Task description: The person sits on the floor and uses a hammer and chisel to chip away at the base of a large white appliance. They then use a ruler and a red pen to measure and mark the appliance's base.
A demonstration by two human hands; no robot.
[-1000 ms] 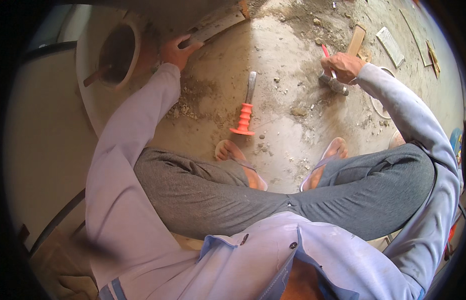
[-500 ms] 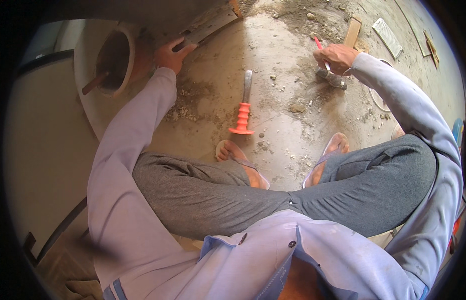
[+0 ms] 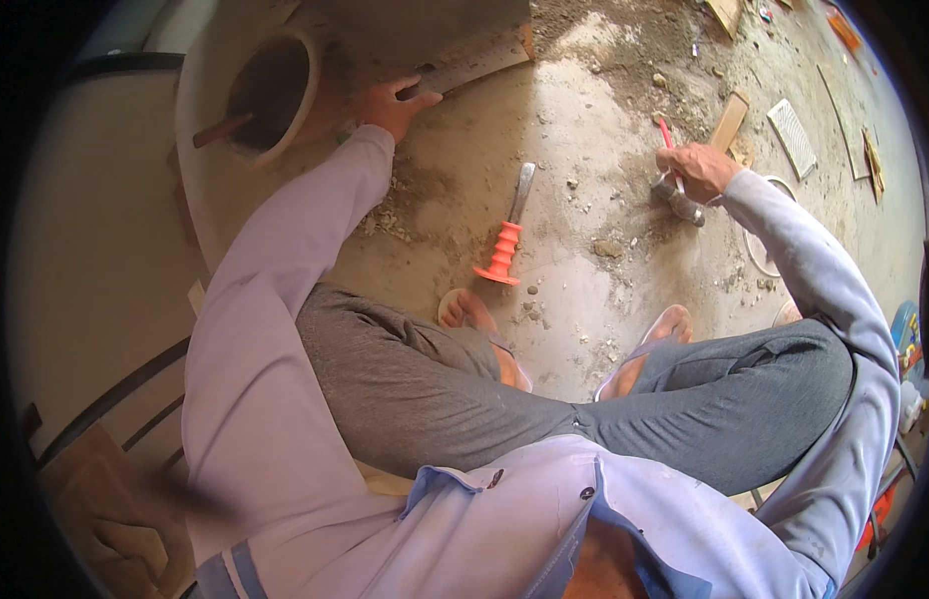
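Note:
My left hand is at the near edge of a dark, flat-sided object with a pale strip along it. Its thumb and forefinger are spread apart; the other fingers are partly hidden. Over on the right, my right hand is closed around the slim red-and-white handle of a hammer. The steel hammer head shows just below the hand, close to the floor. Between the hands a chisel with a ribbed orange grip and a guard lies on the floor, blade pointing away from me.
A round-mouthed pot with a stick in it stands far left. Rubble and dust cover parts of the floor. On the right are a wooden piece, a ridged white tray and a round white rim. My sandalled feet are near.
The whole view has shifted, so floor things appear lower and farther right. Both hands keep nearly the same places relative to the things near them.

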